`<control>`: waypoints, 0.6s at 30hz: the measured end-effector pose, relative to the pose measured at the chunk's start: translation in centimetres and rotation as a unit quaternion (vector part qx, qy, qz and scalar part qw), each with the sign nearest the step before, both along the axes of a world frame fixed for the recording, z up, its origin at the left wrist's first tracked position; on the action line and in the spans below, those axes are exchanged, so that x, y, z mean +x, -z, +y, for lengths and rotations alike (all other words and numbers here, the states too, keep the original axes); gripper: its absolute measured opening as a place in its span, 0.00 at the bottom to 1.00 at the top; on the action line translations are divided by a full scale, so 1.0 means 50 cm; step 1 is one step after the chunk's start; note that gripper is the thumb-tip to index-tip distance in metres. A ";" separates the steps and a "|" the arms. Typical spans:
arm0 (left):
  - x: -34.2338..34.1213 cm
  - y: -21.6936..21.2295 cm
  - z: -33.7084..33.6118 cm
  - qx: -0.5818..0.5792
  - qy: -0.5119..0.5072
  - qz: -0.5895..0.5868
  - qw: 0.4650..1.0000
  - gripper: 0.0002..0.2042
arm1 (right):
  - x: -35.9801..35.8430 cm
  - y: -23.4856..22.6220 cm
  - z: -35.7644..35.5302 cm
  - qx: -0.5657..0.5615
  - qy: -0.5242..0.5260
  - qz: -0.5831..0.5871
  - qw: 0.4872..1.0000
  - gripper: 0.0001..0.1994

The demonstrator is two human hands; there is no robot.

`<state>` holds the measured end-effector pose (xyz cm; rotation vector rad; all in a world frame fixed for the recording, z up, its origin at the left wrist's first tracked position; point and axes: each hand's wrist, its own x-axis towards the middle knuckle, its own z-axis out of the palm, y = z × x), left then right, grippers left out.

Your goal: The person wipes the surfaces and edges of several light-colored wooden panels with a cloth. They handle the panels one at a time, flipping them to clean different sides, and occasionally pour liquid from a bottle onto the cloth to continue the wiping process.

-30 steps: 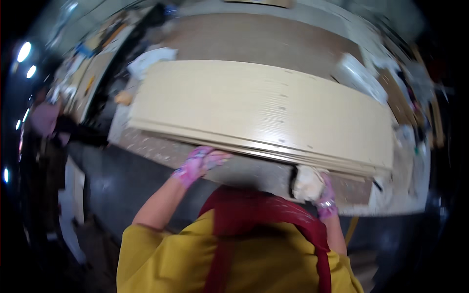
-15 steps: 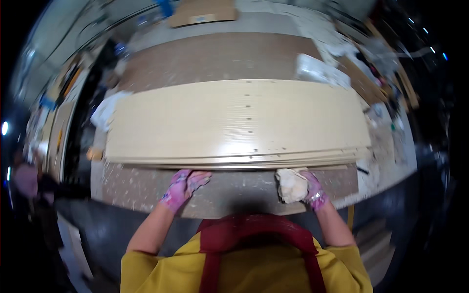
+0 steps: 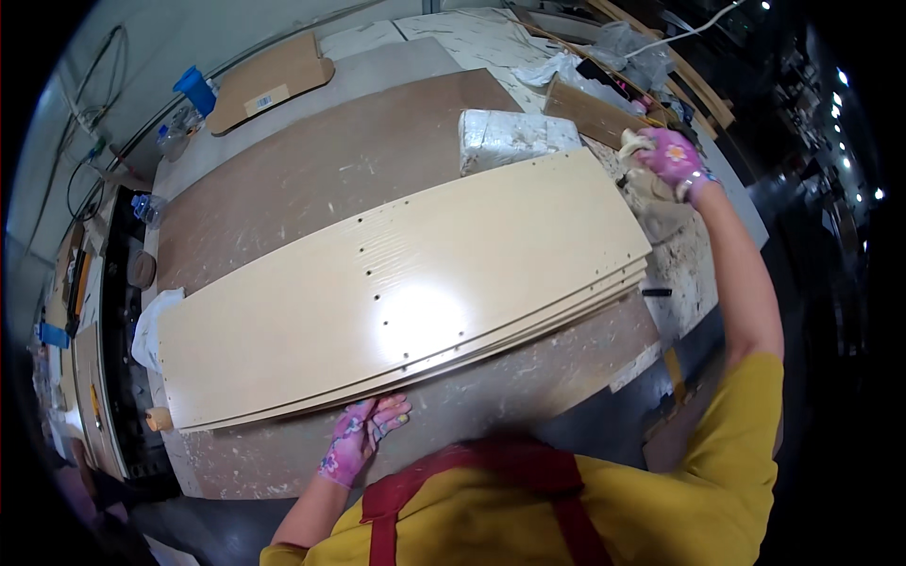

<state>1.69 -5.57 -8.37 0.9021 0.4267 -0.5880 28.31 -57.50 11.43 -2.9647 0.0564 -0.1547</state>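
A stack of long cream-coloured boards [image 3: 500, 255] lies across the worktable, with a row of small dark holes over its top face. My left hand [image 3: 363, 432], in a pink flowered glove, rests at the front edge of the stack with its fingers out and nothing in them. Beyond the stack's right end, my right hand [image 3: 672, 158], gloved alike, grips a crumpled off-white rag [image 3: 638, 148]. Part of the rag is hidden by the fingers.
A plastic-wrapped white package [image 3: 514, 137] touches the far side of the stack. Cardboard [image 3: 269, 85] and a blue cup [image 3: 195, 91] are at the back left. A small black object [image 3: 657, 292] lies by the stack's right end, and a wooden roll [image 3: 159, 419] by its left.
My right hand has gone from the front of the stack to beyond its right end, carrying the rag. My left hand stays at the front edge. The whole view has turned.
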 end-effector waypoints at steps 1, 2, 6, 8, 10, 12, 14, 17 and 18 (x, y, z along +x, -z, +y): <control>0.000 0.004 -0.006 0.006 -0.023 0.014 1.000 0.21 | 0.054 0.038 -0.034 -0.046 -0.059 0.040 0.996 0.19; -0.006 0.005 -0.010 0.018 -0.052 0.028 0.998 0.21 | 0.101 0.066 -0.029 -0.061 -0.061 0.100 0.991 0.19; -0.030 -0.006 -0.027 0.024 -0.144 0.020 0.989 0.19 | 0.235 0.220 -0.008 0.013 -0.102 0.219 0.970 0.16; -0.020 -0.014 -0.040 0.063 -0.149 0.006 0.987 0.20 | 0.269 0.270 -0.017 -0.068 -0.126 0.160 0.977 0.18; -0.013 -0.024 -0.053 0.094 -0.162 0.010 0.982 0.20 | 0.293 0.299 -0.044 0.020 -0.137 0.157 0.978 0.21; -0.019 -0.003 -0.043 0.083 -0.167 0.000 0.982 0.20 | 0.326 0.339 -0.114 0.045 -0.120 0.138 0.982 0.29; -0.037 0.022 -0.033 0.090 -0.193 0.005 0.977 0.19 | 0.357 0.342 -0.086 0.103 -0.130 0.147 0.975 0.33; -0.057 0.043 -0.036 0.111 -0.236 0.030 0.965 0.18 | 0.394 0.276 -0.020 0.116 -0.132 0.230 0.957 0.37; -0.051 0.044 -0.035 0.115 -0.239 0.031 0.964 0.18 | 0.422 0.277 -0.013 0.111 -0.155 0.222 0.956 0.37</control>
